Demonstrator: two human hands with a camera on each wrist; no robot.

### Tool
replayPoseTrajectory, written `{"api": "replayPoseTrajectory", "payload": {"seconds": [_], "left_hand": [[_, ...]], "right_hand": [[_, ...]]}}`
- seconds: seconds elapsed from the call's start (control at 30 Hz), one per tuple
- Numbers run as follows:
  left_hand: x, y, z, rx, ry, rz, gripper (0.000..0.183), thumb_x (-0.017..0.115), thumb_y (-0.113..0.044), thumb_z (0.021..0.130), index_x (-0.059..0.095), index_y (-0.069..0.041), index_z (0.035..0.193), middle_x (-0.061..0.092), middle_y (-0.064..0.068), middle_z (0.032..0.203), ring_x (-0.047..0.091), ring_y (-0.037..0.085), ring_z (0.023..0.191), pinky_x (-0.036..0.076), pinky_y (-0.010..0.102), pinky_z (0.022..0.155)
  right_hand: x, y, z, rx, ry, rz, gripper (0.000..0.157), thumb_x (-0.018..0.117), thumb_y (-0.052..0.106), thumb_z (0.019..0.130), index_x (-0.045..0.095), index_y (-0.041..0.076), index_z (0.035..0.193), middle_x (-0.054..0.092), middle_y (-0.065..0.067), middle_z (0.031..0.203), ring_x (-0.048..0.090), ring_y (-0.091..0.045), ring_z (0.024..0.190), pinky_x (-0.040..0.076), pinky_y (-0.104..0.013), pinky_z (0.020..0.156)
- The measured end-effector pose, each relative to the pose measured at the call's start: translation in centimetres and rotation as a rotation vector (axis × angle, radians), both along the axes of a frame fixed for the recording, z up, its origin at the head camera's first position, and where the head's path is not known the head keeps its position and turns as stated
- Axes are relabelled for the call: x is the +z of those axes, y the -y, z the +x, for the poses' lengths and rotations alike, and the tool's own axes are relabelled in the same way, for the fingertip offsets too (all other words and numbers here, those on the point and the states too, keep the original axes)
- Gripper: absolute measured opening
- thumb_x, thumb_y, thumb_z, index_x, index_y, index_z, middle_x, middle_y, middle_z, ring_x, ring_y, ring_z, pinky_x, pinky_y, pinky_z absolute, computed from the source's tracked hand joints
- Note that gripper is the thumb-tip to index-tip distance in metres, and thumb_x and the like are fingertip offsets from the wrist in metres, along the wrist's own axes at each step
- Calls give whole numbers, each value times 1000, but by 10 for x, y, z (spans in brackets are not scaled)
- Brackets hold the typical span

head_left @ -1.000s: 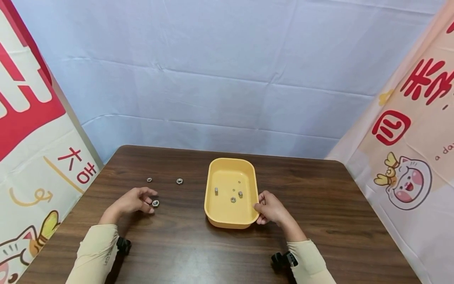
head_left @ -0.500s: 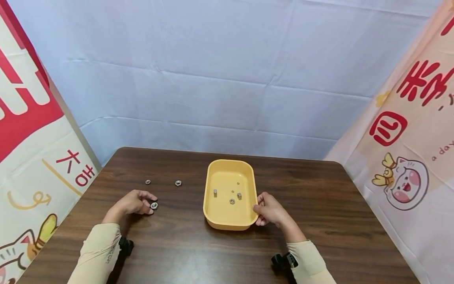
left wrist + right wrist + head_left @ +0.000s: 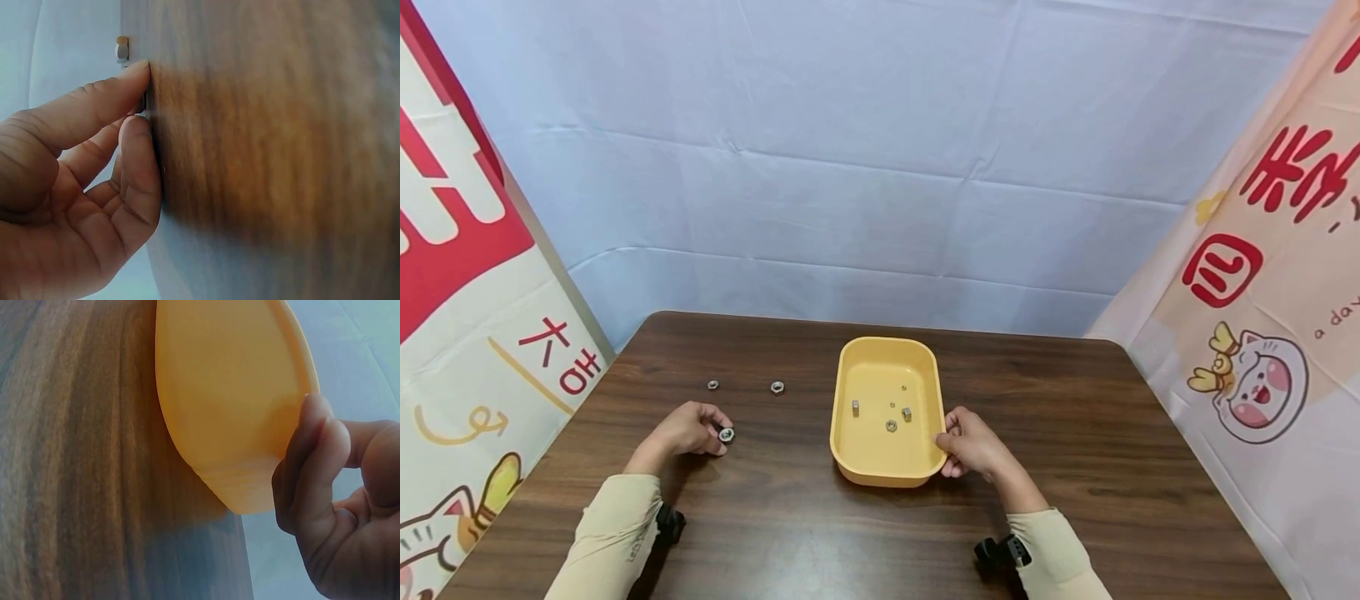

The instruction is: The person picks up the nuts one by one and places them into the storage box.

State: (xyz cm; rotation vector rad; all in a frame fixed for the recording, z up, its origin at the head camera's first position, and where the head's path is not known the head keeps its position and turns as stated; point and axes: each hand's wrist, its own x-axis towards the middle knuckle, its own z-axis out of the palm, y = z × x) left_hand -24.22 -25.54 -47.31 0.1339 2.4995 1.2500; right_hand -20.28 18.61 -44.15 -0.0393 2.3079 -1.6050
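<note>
My left hand (image 3: 688, 427) is low over the table's left side, thumb and fingertips pinching a metal hex nut (image 3: 726, 435). In the left wrist view the fingers (image 3: 140, 169) lie against the wood and mostly hide that nut (image 3: 141, 105). My right hand (image 3: 973, 443) grips the right rim of a yellow plastic tray (image 3: 887, 478), thumb over the edge and fingers curled below it outside. The right wrist view has the tray's outer wall (image 3: 231, 394) beside the pinching fingers (image 3: 312, 456). Inside the tray lie several nuts of different sizes, one of them a larger nut (image 3: 891, 426).
Beyond the left hand, a small nut (image 3: 712, 385) and a bigger nut (image 3: 777, 387) lie on the brown wooden table (image 3: 790, 525). A pale cloth (image 3: 850, 167) hangs behind the table's far edge, with printed banners (image 3: 1247, 375) at both sides.
The left fingers have closed in on the nut, which earlier sat between parted thumb and fingers. The right hand has kept its hold on the tray. The head view shifted slightly.
</note>
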Motion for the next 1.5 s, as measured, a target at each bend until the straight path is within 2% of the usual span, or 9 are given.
{"api": "replayPoseTrajectory", "payload": {"seconds": [0.2,0.37,0.53,0.73,0.93,1.07,1.23,1.5], "left_hand": [[2,-1,2,-15,0,-31,25,78,4,67,63,1,87,60,2,66,54,14,59,48,29,52],[5,-1,5,5,48,0,24,77,0,69,64,0,90,62,3,70,58,15,63,50,32,54],[8,-1,8,12,93,120,27,73,1,71,62,1,96,64,6,78,60,19,68,52,35,58],[8,1,9,-58,105,294,28,68,2,76,57,4,102,64,9,81,61,21,72,53,36,62],[3,2,6,-133,125,466,23,60,6,80,52,5,101,60,11,83,59,19,74,53,35,67],[3,1,6,-160,135,534,21,58,6,81,50,3,100,58,12,84,58,18,76,52,34,68],[5,-1,6,-188,122,560,22,55,7,83,48,6,103,57,11,85,57,17,75,51,34,67],[9,-17,7,-184,98,545,22,58,4,84,48,4,103,57,10,85,56,17,74,50,35,67]], "right_hand": [[0,0,-1,4,-4,-2,22,51,-2,89,38,-11,103,58,-21,68,56,-15,42,47,-24,38],[0,0,-1,0,3,-4,22,51,-1,89,37,-11,103,57,-22,69,56,-16,42,47,-25,38],[4,1,0,-3,7,15,22,51,0,90,37,-10,104,57,-24,71,56,-15,43,47,-24,38],[4,0,0,3,10,24,21,49,-2,91,37,-12,104,57,-25,70,55,-16,43,47,-25,39],[4,1,1,1,1,19,22,51,-1,90,37,-11,105,58,-22,69,55,-15,42,46,-24,38],[3,0,0,0,-2,12,23,52,0,89,38,-10,104,57,-23,69,55,-16,42,46,-24,37],[2,0,0,-5,-7,18,22,52,-1,89,38,-11,103,57,-21,67,55,-15,42,46,-25,37],[6,0,2,2,-16,19,21,51,-3,89,38,-12,102,57,-21,67,56,-16,43,48,-25,39]]}}
